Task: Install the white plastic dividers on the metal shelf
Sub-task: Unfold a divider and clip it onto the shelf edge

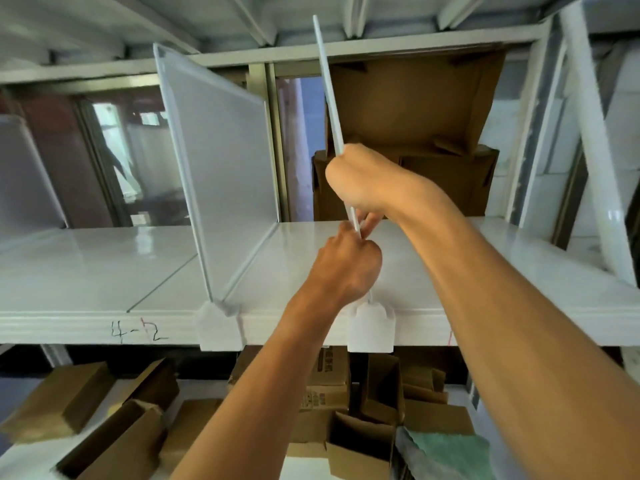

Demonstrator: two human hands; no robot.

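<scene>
From the head camera we look at a white metal shelf (104, 271). One white plastic divider (221, 168) stands upright on it, and its front clip (218, 327) hooks over the shelf's front lip. To the right of it we see a second divider (329, 91) almost edge-on, a thin white strip that leans a little to the left at its top. Our right hand (363, 181) is clenched round its front edge about halfway up. Our left hand (346, 268) is curled round the same edge lower down, just above the shelf. This divider's front clip (372, 327) sits over the shelf lip, just below the left hand.

On the lip, left of the first clip, we read handwritten dark marks (138, 332), seemingly "4-2", with a red stroke through them. A short red mark (450, 337) shows farther right.

Brown cardboard boxes (415, 109) stand behind the shelf. More cartons (325, 379) lie below it, and one bears print too blurred for us to read. A green cloth (450, 452) lies at the lower right.
</scene>
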